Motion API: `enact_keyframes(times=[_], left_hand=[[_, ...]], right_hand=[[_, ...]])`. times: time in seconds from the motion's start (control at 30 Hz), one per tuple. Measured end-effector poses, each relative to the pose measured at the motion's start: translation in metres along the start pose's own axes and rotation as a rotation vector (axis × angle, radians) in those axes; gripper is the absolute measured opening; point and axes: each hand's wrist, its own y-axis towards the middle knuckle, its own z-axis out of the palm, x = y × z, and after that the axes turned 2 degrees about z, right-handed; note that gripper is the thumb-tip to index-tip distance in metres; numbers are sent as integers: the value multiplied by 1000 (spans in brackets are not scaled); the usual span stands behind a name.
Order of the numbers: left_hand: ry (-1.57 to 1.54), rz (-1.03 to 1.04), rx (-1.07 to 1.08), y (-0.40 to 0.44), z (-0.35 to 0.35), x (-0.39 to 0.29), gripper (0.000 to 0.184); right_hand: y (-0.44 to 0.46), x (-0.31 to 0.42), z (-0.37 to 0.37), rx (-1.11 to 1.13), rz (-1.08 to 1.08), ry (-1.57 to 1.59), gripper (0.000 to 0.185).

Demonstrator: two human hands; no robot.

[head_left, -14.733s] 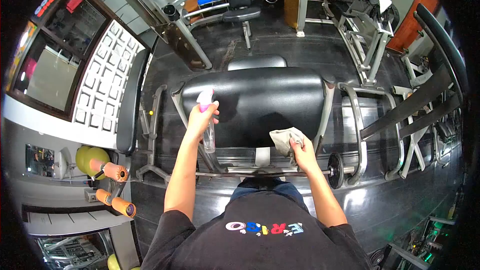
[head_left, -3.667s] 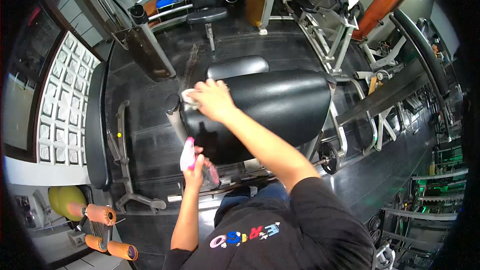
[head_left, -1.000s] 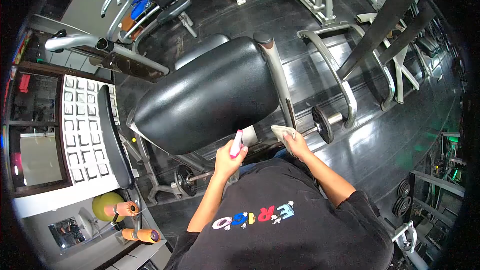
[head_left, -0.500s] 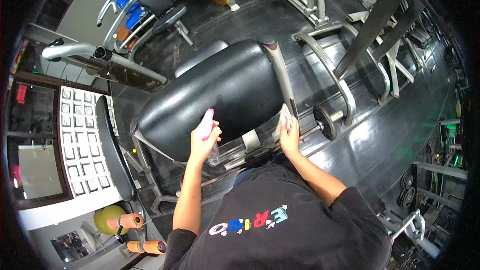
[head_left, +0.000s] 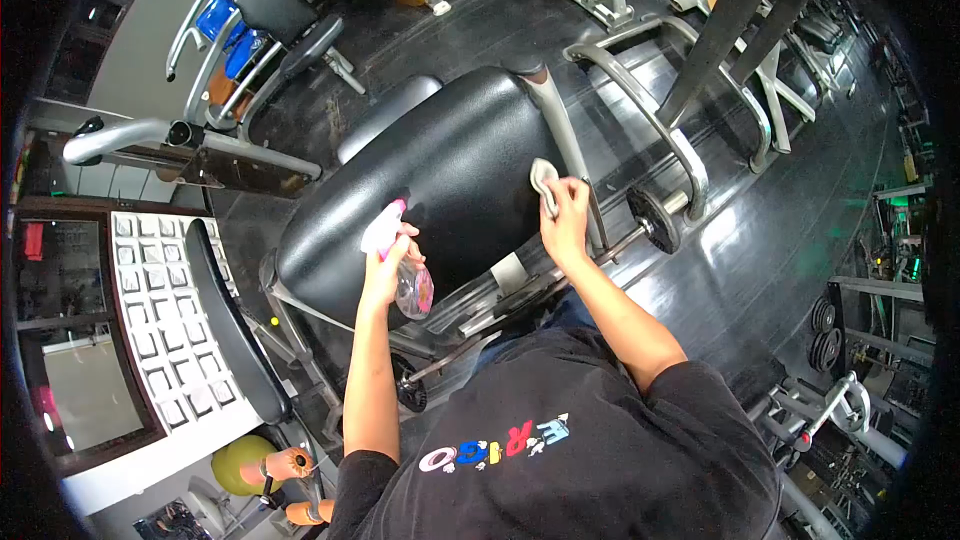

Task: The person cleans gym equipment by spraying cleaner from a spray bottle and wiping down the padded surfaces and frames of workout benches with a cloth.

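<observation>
My left hand (head_left: 388,270) is wrapped round the neck of a clear spray bottle (head_left: 414,292) with a white and pink trigger head. The nozzle points away from me, over the black padded bench (head_left: 440,160). A folded pale cloth (head_left: 543,183) is pinched in my right hand (head_left: 566,220), above the right end of the pad. Whether the cloth touches the pad, I cannot tell. The pad's surface is smooth and shiny, with a metal frame tube (head_left: 562,130) along its right end.
A weight plate on a bar (head_left: 654,219) lies close to my right hand. Metal machine frames (head_left: 690,165) stand to the right. At the left are a long narrow black pad (head_left: 232,320) and a silver handle arm (head_left: 130,140). A black seat machine (head_left: 275,5) stands at the back left.
My right hand has moved forward and slightly left with the cloth, in over the pad. My left hand has shifted slightly left, tilting the bottle so more of it shows. The view has shifted a little.
</observation>
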Motion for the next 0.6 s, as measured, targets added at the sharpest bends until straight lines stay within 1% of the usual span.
enact_keyframes(times=[0.03, 0.1, 0.17, 0.23, 0.27, 0.3, 0.37, 0.43, 0.5, 0.57, 0.6], left_hand=[[-42, -4, 13, 0, 0, -1, 22], [-37, -9, 2, -1, 1, -2, 22], [-31, -19, -7, 0, 0, -3, 23], [-41, -3, 3, 0, 1, -4, 22], [-50, 13, 11, 0, 1, -4, 22], [-56, 19, 8, 1, 2, -4, 22], [-53, -1, 10, 0, 2, -4, 21], [-51, 9, 19, 0, 1, -5, 20], [-37, 2, 12, 0, 0, -3, 21], [-44, 6, 14, -1, 1, -3, 21], [-44, 8, 20, 0, 1, -4, 21]], right_hand=[[10, 7, 5, 12, -46, 4, 48], [10, 30, 9, 90, -64, -80, 50], [-16, 29, 10, 247, -222, -151, 58], [-45, 2, 8, 370, -396, -73, 61], [-49, -4, -5, 410, -344, -128, 55], [-58, -36, 9, 292, -213, -32, 48], [-40, -42, 1, 113, -75, -99, 44], [6, -16, -9, 61, -78, -110, 45], [46, 21, 1, 15, -143, -71, 53], [60, 47, 13, 61, -224, -154, 51], [53, 54, 16, 115, -276, -190, 53]])
